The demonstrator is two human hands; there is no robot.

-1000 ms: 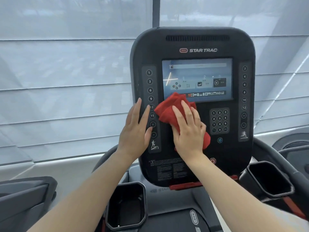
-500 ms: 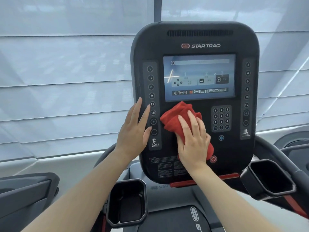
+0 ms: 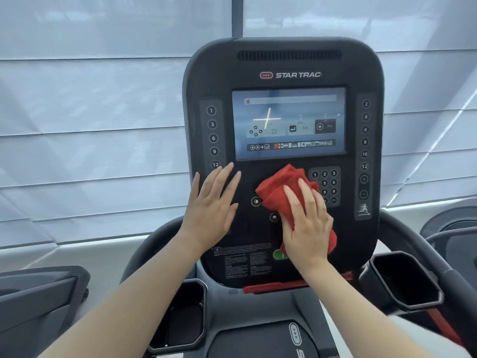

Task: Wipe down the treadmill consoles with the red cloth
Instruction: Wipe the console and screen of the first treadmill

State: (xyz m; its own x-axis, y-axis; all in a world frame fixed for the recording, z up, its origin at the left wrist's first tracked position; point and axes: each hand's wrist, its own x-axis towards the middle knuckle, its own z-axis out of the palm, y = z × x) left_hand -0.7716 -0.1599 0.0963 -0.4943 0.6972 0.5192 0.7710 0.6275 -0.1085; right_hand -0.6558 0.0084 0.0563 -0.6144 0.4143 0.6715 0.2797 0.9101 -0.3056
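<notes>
A black Star Trac treadmill console (image 3: 284, 63) fills the middle of the head view, with a lit screen (image 3: 288, 124) and button strips down both sides. My right hand (image 3: 307, 226) presses a bunched red cloth (image 3: 277, 187) flat against the panel below the screen, left of the number keypad (image 3: 327, 183). The cloth sticks out above my fingers and beside my wrist. Resting flat on the console's lower left with fingers spread, my left hand (image 3: 213, 205) holds nothing and covers the lower left buttons.
Two black cup holders flank the console, one at lower left (image 3: 180, 321) and one at lower right (image 3: 402, 280). Curved handrails (image 3: 402, 223) run behind the console. Neighbouring machines sit at far left (image 3: 38, 301) and far right (image 3: 454, 228). Window blinds (image 3: 90, 125) are behind.
My right hand has slid the cloth down and to the right, off the screen's lower edge toward the keypad, uncovering two round buttons. The left hand has stayed on the console's left side.
</notes>
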